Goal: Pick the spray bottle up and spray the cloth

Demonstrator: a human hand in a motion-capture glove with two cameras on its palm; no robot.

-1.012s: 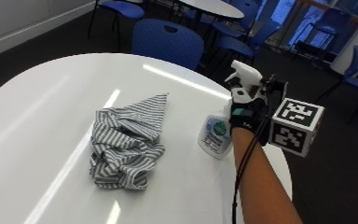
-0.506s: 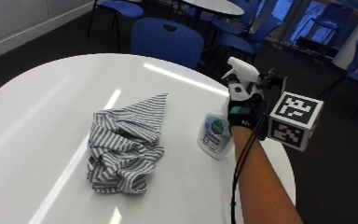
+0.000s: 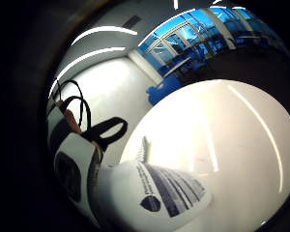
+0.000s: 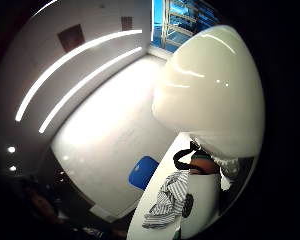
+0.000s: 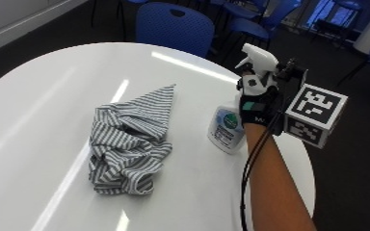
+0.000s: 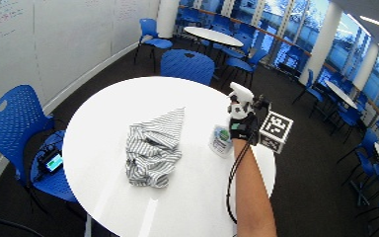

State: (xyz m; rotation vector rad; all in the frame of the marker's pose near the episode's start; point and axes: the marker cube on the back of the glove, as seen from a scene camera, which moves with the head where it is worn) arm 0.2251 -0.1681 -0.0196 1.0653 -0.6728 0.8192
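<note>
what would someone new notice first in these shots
The gloved right hand grips a white spray bottle near the round white table's edge, nozzle toward the cloth. Beside it a crumpled grey-and-white striped cloth lies on the tabletop, apart from the bottle.

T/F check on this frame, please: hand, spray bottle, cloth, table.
1. The gloved right hand grips the spray bottle near its neck. True.
2. The bottle lies on its side. False: it is upright, nozzle at the top.
3. The striped cloth is folded into a neat square. False: it lies crumpled on the white table.
4. The cloth lies apart from the bottle, with bare table between them. True.
5. The nozzle is pressed against the cloth. False: it is high above the table, away from the cloth.
</note>
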